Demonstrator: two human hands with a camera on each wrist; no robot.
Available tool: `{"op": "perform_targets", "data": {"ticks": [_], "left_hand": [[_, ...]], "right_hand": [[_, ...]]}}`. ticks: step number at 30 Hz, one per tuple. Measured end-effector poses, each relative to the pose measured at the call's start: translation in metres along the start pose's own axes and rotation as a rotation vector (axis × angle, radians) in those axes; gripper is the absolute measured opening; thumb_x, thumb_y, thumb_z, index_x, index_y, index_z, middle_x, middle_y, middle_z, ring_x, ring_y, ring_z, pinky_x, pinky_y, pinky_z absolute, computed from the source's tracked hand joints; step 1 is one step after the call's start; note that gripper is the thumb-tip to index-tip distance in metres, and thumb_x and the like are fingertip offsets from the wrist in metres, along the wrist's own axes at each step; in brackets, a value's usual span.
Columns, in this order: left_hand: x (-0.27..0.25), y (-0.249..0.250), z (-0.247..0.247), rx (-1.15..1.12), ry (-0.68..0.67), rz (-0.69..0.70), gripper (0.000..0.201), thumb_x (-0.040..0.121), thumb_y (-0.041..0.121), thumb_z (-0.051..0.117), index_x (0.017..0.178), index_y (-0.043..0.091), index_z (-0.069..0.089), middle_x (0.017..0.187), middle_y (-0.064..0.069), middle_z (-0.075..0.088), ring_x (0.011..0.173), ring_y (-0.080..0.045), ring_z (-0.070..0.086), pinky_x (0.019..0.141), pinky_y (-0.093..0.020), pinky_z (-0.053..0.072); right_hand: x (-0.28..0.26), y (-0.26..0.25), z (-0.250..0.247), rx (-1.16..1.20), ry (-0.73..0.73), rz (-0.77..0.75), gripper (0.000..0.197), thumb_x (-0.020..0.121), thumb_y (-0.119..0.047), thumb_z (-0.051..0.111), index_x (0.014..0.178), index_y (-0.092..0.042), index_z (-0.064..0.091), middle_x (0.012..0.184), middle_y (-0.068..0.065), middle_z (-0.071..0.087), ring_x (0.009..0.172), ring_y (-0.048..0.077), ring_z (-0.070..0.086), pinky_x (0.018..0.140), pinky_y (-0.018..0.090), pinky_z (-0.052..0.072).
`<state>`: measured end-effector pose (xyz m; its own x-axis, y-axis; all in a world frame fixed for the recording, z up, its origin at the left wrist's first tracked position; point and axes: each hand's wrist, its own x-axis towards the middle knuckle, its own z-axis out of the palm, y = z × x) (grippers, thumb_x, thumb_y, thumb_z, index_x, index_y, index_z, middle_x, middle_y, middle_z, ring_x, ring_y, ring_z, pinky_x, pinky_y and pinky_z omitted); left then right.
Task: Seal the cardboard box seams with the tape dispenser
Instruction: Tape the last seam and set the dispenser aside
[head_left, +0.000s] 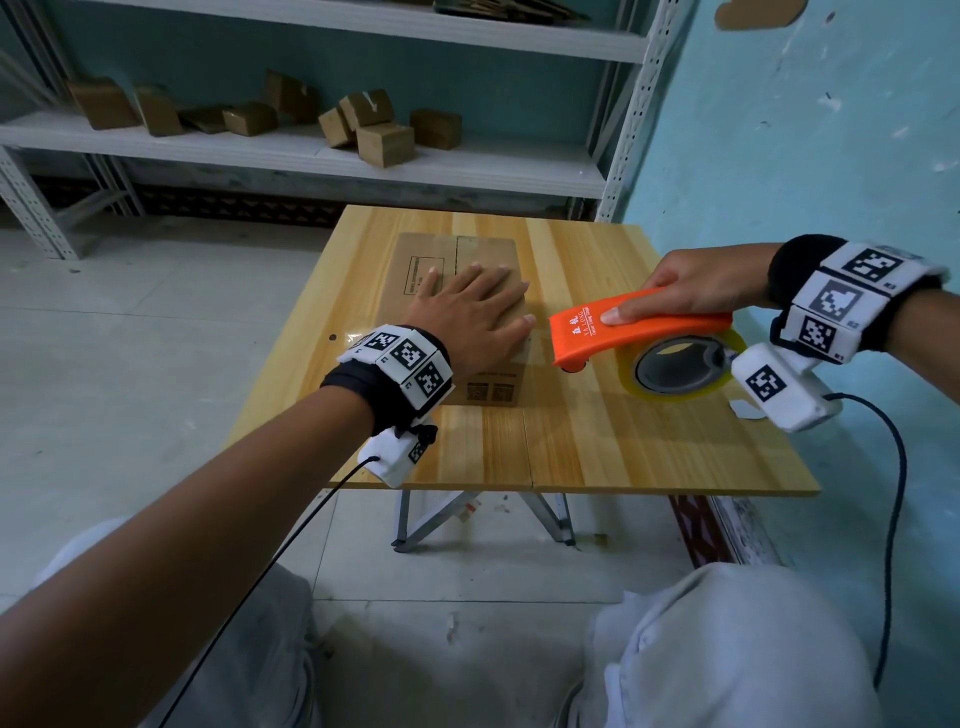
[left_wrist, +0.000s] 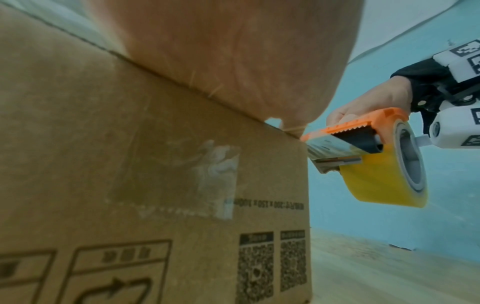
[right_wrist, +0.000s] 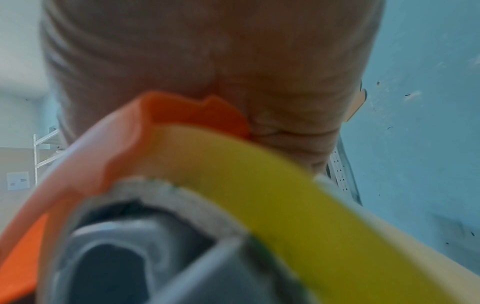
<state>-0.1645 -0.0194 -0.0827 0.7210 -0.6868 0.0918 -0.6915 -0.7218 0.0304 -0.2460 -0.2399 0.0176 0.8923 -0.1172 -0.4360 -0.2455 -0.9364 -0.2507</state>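
A brown cardboard box (head_left: 415, 270) (left_wrist: 130, 164) with closed flaps stands on the wooden table (head_left: 597, 441). My left hand (head_left: 472, 317) lies flat on the box top, fingers straight and spread, pressing the flaps down. My right hand (head_left: 691, 291) grips the orange tape dispenser (head_left: 623, 327) (left_wrist: 363, 131) (right_wrist: 182, 115), which carries a yellowish tape roll (head_left: 680, 369) (left_wrist: 381, 181) (right_wrist: 285, 185). The dispenser hangs just right of the box, its front end near the box's upper right edge. In the left wrist view a short length of tape shows at the dispenser's mouth.
Behind the table, a white metal shelf (head_left: 311, 156) holds several small cardboard boxes (head_left: 384, 140). A blue wall (head_left: 805, 156) runs close along the table's right side. My knees (head_left: 727, 649) are below the table's near edge, and cables hang from both wrist cameras.
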Motion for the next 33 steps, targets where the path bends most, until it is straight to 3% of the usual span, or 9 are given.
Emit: {"op": "perform_targets", "data": {"ticks": [6,17,21,25,30,33], "left_hand": [[-0.001,-0.001,0.000,-0.003,-0.010,0.003,0.060,0.097,0.055,0.015,0.152,0.032,0.007,0.161,0.004,0.002,0.147,-0.020,-0.001,0.116,-0.056,0.003],[-0.001,-0.001,-0.001,0.008,-0.015,0.011,0.061,0.097,0.056,0.015,0.152,0.032,0.005,0.161,0.004,0.001,0.147,-0.019,-0.001,0.116,-0.055,0.004],[0.000,-0.001,0.000,0.013,-0.008,0.014,0.061,0.097,0.056,0.014,0.152,0.032,0.005,0.161,0.004,0.002,0.147,-0.019,-0.001,0.116,-0.055,0.004],[0.002,-0.001,0.001,0.003,0.002,0.002,0.061,0.097,0.057,0.014,0.152,0.033,0.005,0.161,0.006,0.002,0.147,-0.018,-0.001,0.116,-0.055,0.003],[0.005,-0.001,0.004,-0.002,0.005,-0.016,0.062,0.095,0.061,0.013,0.151,0.035,0.007,0.161,0.007,0.003,0.147,-0.018,0.000,0.116,-0.054,0.002],[0.005,-0.001,0.005,0.001,0.018,-0.013,0.063,0.095,0.061,0.014,0.151,0.034,0.008,0.161,0.006,0.004,0.147,-0.018,0.001,0.116,-0.054,0.002]], "right_hand": [[0.000,0.005,0.002,0.038,0.012,-0.001,0.057,0.083,-0.061,0.055,0.088,-0.007,0.071,0.062,-0.003,0.070,0.049,0.005,0.063,0.055,0.018,0.046],[-0.002,0.008,0.003,0.064,0.013,-0.008,0.058,0.082,-0.061,0.054,0.085,-0.006,0.070,0.058,-0.004,0.068,0.047,0.006,0.063,0.050,0.014,0.046],[-0.003,0.012,0.004,0.067,0.025,-0.005,0.062,0.077,-0.063,0.054,0.089,-0.005,0.071,0.064,0.000,0.070,0.049,0.006,0.064,0.056,0.019,0.047],[-0.001,0.005,0.004,0.006,0.033,-0.019,0.059,0.077,-0.066,0.056,0.084,-0.009,0.071,0.061,-0.003,0.070,0.049,0.007,0.063,0.062,0.022,0.047],[0.005,-0.014,0.004,-0.135,0.049,-0.028,0.058,0.080,-0.068,0.058,0.077,-0.012,0.071,0.057,-0.005,0.066,0.044,0.003,0.057,0.059,0.022,0.044],[0.005,-0.019,0.001,-0.175,0.054,-0.017,0.057,0.081,-0.068,0.058,0.076,-0.013,0.071,0.058,-0.004,0.065,0.048,0.007,0.058,0.058,0.022,0.043]]}}
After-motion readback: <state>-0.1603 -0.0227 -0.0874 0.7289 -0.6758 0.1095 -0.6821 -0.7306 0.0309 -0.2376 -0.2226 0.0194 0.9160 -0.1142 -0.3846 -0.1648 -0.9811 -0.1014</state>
